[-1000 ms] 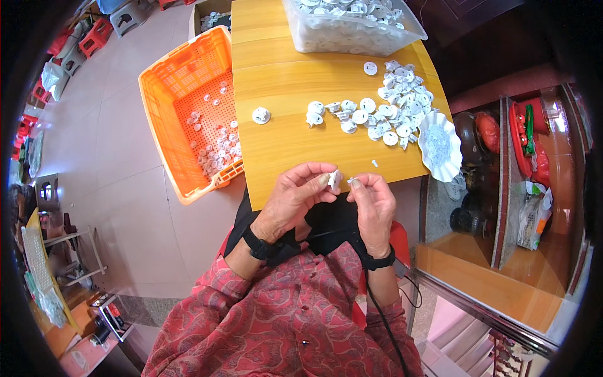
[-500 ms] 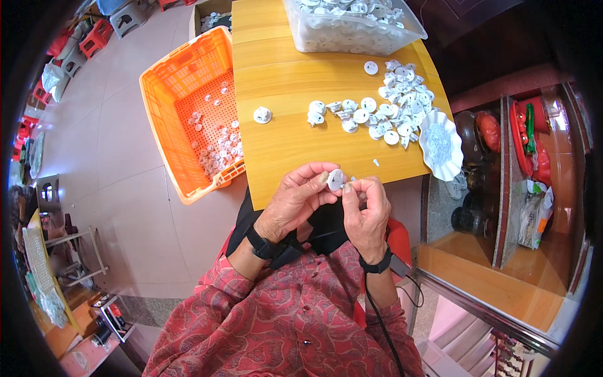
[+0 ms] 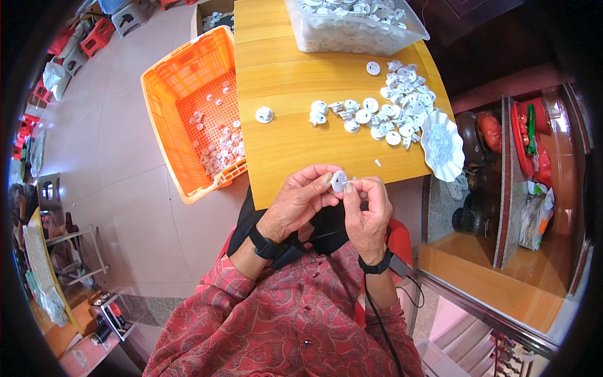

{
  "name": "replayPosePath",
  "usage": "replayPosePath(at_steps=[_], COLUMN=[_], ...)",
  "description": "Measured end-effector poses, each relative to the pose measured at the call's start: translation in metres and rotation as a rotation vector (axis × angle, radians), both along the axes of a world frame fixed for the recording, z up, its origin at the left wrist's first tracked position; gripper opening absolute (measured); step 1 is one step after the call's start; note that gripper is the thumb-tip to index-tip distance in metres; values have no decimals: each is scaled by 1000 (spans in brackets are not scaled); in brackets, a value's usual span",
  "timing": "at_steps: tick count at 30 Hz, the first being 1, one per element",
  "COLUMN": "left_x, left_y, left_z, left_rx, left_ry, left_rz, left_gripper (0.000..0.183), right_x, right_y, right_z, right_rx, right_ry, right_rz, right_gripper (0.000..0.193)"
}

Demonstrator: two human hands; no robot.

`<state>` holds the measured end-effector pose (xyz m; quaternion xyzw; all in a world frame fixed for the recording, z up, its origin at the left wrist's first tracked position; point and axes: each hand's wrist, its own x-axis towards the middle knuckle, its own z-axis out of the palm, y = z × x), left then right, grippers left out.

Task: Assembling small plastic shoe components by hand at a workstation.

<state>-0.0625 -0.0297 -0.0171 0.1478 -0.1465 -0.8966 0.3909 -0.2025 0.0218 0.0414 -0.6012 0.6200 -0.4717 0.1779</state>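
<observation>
Between the thumb and fingers of my left hand [image 3: 304,196] is a round white plastic part [image 3: 338,181] with small holes in its face. My right hand [image 3: 367,204] pinches a tiny whitish piece [image 3: 348,182] against the right edge of that disc. Both hands are over the near edge of the wooden table [image 3: 282,157]. Beyond them, a pile of similar white round parts [image 3: 408,94] spreads to the right. One single part [image 3: 264,114] sits apart at the left. A white scalloped dish [image 3: 456,164] of small clear pieces stands at the right edge.
An orange plastic crate [image 3: 157,94] with some white parts in it is left of the table. A translucent bin [image 3: 358,43] full of white parts stands at the far edge. One tiny white piece [image 3: 377,163] lies near the dish. Shelves [image 3: 502,188] flank the right side.
The disc has turned slightly in my left hand, and the right fingertips have come closer against it. The rest of the scene shifts only slightly in view.
</observation>
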Motion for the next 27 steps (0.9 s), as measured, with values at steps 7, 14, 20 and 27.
replayPosePath(at_steps=[7,14,20,27], left_x=[-1,-1,1,3], left_y=[1,1,0,-2], left_z=[0,-1,-4,2], left_rx=[-5,2,-40,-33], left_ry=[-7,-32,-71,-94], left_rz=[0,-15,-13,-4], left_gripper=[26,28,30,29], right_x=[1,1,-1,-2], right_y=[1,2,1,4], right_z=[0,-2,0,-8], right_rx=[-27,3,39,78], right_ry=[17,-12,-40,-231], right_rz=[16,2,39,16], right_gripper=[10,10,9,9])
